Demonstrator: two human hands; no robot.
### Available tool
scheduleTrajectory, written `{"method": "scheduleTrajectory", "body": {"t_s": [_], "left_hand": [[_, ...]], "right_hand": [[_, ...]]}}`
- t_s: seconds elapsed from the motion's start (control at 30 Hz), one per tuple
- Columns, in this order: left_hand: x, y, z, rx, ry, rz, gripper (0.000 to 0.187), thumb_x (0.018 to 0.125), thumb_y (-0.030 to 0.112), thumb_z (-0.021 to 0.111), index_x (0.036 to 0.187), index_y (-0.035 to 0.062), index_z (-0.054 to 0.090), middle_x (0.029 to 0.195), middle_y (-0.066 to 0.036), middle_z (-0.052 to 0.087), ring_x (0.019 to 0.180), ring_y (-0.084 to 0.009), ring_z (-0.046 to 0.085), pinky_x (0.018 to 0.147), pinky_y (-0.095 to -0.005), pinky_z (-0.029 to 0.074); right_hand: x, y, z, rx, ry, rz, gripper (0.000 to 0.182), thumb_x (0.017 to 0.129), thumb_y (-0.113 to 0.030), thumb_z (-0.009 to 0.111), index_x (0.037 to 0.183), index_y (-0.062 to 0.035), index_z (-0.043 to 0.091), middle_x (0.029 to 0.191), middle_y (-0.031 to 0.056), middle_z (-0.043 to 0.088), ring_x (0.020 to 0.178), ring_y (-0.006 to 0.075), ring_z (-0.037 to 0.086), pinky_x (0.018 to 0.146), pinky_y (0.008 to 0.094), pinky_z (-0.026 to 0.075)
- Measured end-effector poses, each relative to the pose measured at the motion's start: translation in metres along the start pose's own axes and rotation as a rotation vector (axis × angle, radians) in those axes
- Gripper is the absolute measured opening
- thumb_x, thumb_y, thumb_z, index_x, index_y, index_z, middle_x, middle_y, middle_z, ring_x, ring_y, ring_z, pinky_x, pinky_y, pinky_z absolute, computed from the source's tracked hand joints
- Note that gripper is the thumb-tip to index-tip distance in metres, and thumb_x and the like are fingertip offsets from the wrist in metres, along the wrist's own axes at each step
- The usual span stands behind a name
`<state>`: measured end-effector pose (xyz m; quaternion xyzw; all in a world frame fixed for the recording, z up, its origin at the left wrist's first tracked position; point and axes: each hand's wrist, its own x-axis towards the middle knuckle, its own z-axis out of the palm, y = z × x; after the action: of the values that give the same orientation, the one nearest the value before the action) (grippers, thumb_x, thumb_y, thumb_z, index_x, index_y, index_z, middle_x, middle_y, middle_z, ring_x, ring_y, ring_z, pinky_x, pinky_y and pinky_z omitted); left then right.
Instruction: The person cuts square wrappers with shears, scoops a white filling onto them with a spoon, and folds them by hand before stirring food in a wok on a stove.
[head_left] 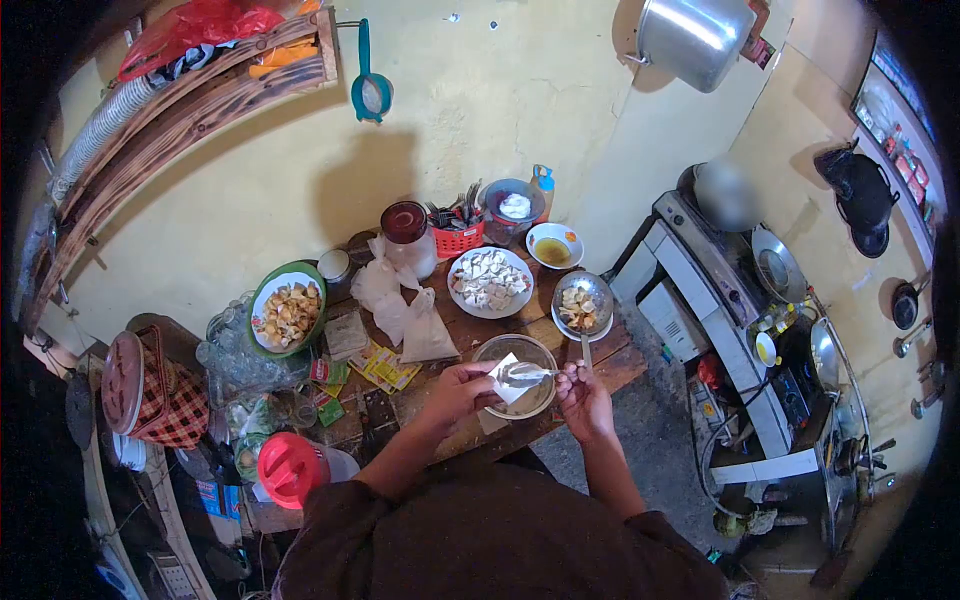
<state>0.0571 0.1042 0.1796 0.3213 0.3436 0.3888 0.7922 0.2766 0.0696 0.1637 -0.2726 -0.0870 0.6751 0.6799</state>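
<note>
My left hand (pixel 462 390) holds a thin white square wrapper (pixel 505 388) by its left side, fingers pinched. My right hand (pixel 585 402) is closed on the handle of a spoon (pixel 524 373), whose bowl lies over the wrapper. What the spoon carries is too small to make out. Both hands are above a clear round bowl (pixel 546 402) on the wooden table. Behind it a white plate (pixel 457 299) is piled with pale folded dumplings (pixel 490 278). To its right, a skimmer (pixel 603 292) with browned pieces rests over a white bowl (pixel 570 330).
A green-rimmed bowl (pixel 318 335) of browned pieces stands left. Plastic bags (pixel 428 328), yellow packets (pixel 385 368), a lidded jar (pixel 405 225), a red cutlery basket (pixel 458 240) and a bowl of yellowish liquid (pixel 555 250) crowd the table. A red-lidded jug (pixel 292 470) is near my left arm; a stove (pixel 700 260) stands right.
</note>
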Motion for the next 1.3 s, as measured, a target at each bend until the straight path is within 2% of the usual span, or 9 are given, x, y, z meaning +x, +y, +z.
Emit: {"method": "scheduleTrajectory", "body": {"t_s": [0.3,0.63,0.8,0.9,1.0,1.03,1.1,1.23,1.3], "left_hand": [[-0.01,0.009,-0.006,-0.2,-0.145,-0.165,0.035,0.083,-0.002,0.047,0.118,-0.0056,0.046,0.106,-0.012,0.057,0.09,-0.0196,0.06,0.082,-0.0297,0.051],[-0.008,0.004,-0.018,-0.193,-0.157,-0.162,0.039,0.084,-0.002,0.045,0.123,-0.0034,0.042,0.112,-0.012,0.055,0.097,-0.0185,0.057,0.086,-0.0304,0.049],[-0.008,0.003,-0.016,-0.049,0.036,0.067,0.032,0.087,0.003,0.045,0.119,-0.0009,0.047,0.107,-0.011,0.058,0.094,-0.0185,0.059,0.084,-0.031,0.049],[-0.012,0.012,-0.017,0.002,0.134,0.113,0.029,0.088,0.004,0.045,0.117,-0.0006,0.05,0.105,-0.01,0.059,0.093,-0.0182,0.059,0.083,-0.0317,0.05],[-0.013,0.014,-0.022,-0.009,0.135,0.105,0.028,0.089,0.005,0.045,0.116,-0.0004,0.05,0.106,-0.009,0.058,0.093,-0.018,0.059,0.083,-0.0316,0.05],[-0.014,0.016,-0.021,-0.009,0.136,0.106,0.028,0.089,0.005,0.045,0.116,-0.0004,0.05,0.106,-0.009,0.058,0.093,-0.018,0.059,0.083,-0.0316,0.05],[-0.018,0.02,-0.016,-0.007,0.15,0.077,0.027,0.09,0.007,0.045,0.115,0.0006,0.052,0.106,-0.008,0.058,0.093,-0.0171,0.058,0.081,-0.032,0.05],[-0.019,0.017,-0.019,0.04,0.136,0.084,0.025,0.09,0.007,0.044,0.113,0.0024,0.053,0.105,-0.007,0.058,0.092,-0.0152,0.057,0.081,-0.0316,0.05],[-0.024,0.022,-0.016,0.178,0.128,0.138,0.023,0.09,0.009,0.044,0.111,0.0048,0.054,0.102,-0.005,0.058,0.091,-0.0131,0.057,0.08,-0.0314,0.049]], "right_hand": [[-0.001,0.005,-0.006,0.03,-0.125,0.058,0.007,0.085,-0.008,0.051,0.091,-0.0066,0.049,0.085,0.0069,0.056,0.077,0.0203,0.057,0.072,0.0291,0.049],[0.002,0.009,-0.015,0.066,-0.028,0.058,0.007,0.087,-0.01,0.051,0.091,-0.0051,0.049,0.081,0.0062,0.055,0.072,0.0185,0.056,0.069,0.0255,0.05],[0.013,0.014,-0.034,0.07,-0.008,0.001,0.007,0.087,-0.01,0.049,0.093,-0.0068,0.049,0.085,0.0077,0.057,0.078,0.0201,0.058,0.073,0.0291,0.049],[0.017,0.026,-0.034,-0.017,0.143,-0.214,0.009,0.089,-0.012,0.047,0.092,-0.0039,0.049,0.083,0.0091,0.057,0.074,0.0209,0.059,0.069,0.0302,0.052],[0.025,0.054,-0.049,-0.665,0.036,-0.502,0.014,0.087,-0.015,0.051,0.093,-0.002,0.053,0.085,0.0122,0.058,0.076,0.0212,0.06,0.071,0.0321,0.052],[0.025,0.061,-0.051,-0.665,0.035,-0.501,0.014,0.087,-0.015,0.051,0.093,-0.002,0.053,0.085,0.0122,0.058,0.076,0.0212,0.06,0.071,0.0321,0.052],[0.025,0.071,-0.056,-1.474,-0.261,-0.699,0.018,0.082,-0.016,0.058,0.092,-0.0018,0.059,0.089,0.0134,0.058,0.078,0.0244,0.06,0.072,0.0343,0.051],[0.003,0.076,-0.036,-1.827,-0.381,-0.58,0.022,0.076,-0.017,0.066,0.092,-0.0028,0.063,0.095,0.0142,0.058,0.081,0.0282,0.06,0.073,0.0367,0.049],[-0.003,0.066,-0.024,-2.028,-0.662,-0.618,0.027,0.072,-0.018,0.069,0.093,-0.002,0.062,0.101,0.0151,0.057,0.086,0.0296,0.059,0.074,0.0397,0.048]]}}
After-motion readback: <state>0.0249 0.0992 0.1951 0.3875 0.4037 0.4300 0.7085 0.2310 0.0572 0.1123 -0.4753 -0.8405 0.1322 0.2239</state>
